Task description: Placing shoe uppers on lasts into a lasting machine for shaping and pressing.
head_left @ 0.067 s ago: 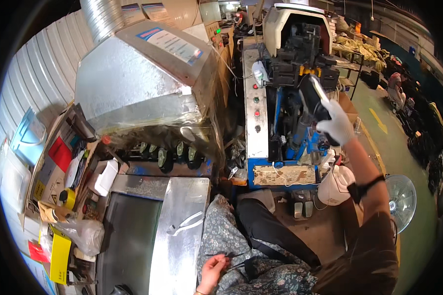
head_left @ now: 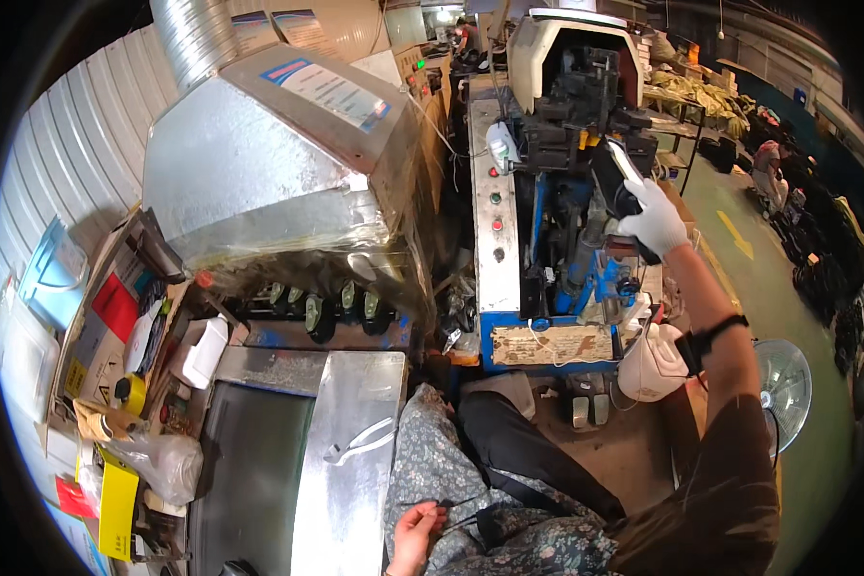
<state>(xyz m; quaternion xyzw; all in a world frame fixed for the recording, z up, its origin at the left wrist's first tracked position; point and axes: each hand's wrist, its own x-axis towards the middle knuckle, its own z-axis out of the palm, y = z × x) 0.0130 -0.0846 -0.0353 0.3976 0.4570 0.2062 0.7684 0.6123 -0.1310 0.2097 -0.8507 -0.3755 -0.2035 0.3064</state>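
My right hand (head_left: 656, 219), in a white glove, reaches out to the far right. It is closed round a black shoe (head_left: 609, 180) with a pale strip along its upper edge, held tilted in front of the dark clamps of a machine (head_left: 586, 120). Part of the shoe is hidden by the glove and blends with the dark machine. Down at my lap, my bare left hand (head_left: 417, 531) has its fingers pinched together. A thin dark cord (head_left: 459, 523) shows at its fingertips, against the flowered apron (head_left: 430, 451).
Several shoes (head_left: 319, 315) stand under the metal hood (head_left: 250, 163) on the left. Tongs or pliers (head_left: 360, 442) lie on a metal plate (head_left: 341, 509) beside a dark belt. A white jug (head_left: 653, 363) and fan (head_left: 782, 394) stand at right. Another person (head_left: 768, 173) crouches far right.
My right hand has shifted slightly up and left with the shoe, whose pale edge now shows higher before the clamps. The left hand stays nearly still; the whole view has shifted a little.
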